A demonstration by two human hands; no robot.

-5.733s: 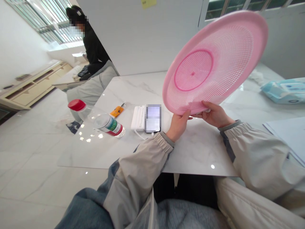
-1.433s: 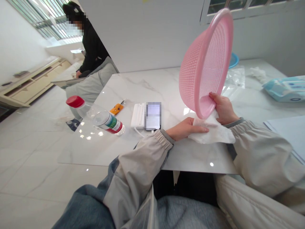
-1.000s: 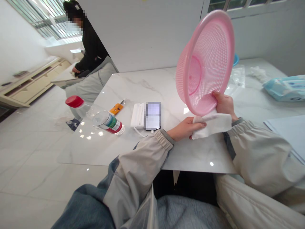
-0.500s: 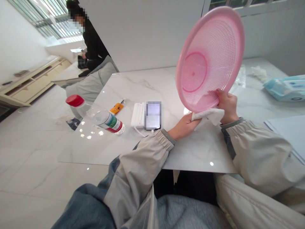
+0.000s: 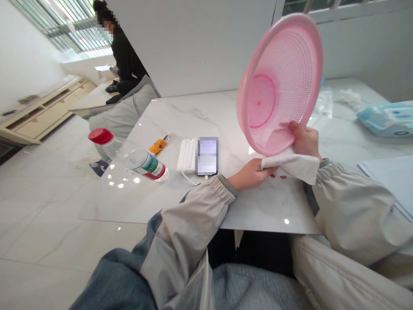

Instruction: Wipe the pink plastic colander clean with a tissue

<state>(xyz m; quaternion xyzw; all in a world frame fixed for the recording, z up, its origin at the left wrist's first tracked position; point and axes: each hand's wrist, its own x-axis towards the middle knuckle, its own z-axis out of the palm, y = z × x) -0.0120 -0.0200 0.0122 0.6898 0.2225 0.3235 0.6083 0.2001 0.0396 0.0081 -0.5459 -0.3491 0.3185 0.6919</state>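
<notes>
Here's the right grip [image 5: 305,138], clenched on the rim of the pink plastic basket [image 5: 277,82], holding it tilted up on edge just above the counter [image 5: 267,206]. The left grip [image 5: 250,174] is closed on a white wipe [image 5: 292,167], pressing it against the basket's low edge right beside the other hand.

Now the danger: all that weight hangs from one hand at the bottom of the rim, so the top could tip over. If that damp cloth drags hard on the rim, the basket could twist out of the right grip and drop toward the phone [image 5: 207,157] and white charger [image 5: 186,156]. Further left, the bottle [image 5: 146,164] lies on its side near the edge, and a swinging sleeve could send it rolling.
</notes>
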